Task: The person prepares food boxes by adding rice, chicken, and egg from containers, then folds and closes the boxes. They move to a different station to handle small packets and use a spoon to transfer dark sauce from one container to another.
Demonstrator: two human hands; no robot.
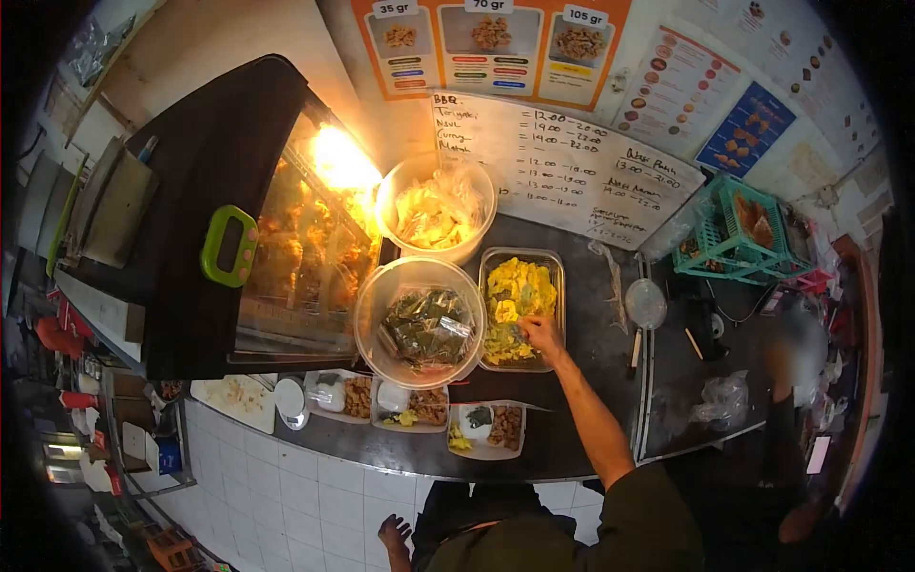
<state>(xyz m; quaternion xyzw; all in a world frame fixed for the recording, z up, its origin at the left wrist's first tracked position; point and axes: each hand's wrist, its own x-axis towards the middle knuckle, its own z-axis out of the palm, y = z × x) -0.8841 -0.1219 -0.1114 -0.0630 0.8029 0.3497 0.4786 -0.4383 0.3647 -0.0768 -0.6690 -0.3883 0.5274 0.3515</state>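
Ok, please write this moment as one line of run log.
right hand: at yellow egg-like food in metal tray | left hand: off counter, nothing visible in it | three open meal boxes: on counter

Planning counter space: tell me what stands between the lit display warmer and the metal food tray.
Head view: a clear round tub of wrapped packets stands between the display warmer and the metal tray; another tub stands farther back.

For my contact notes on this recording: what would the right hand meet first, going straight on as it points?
Most likely the yellow, crumbly, egg-like food in the rectangular silver metal tray; the right hand looks close to or touching it, though depth is unclear.
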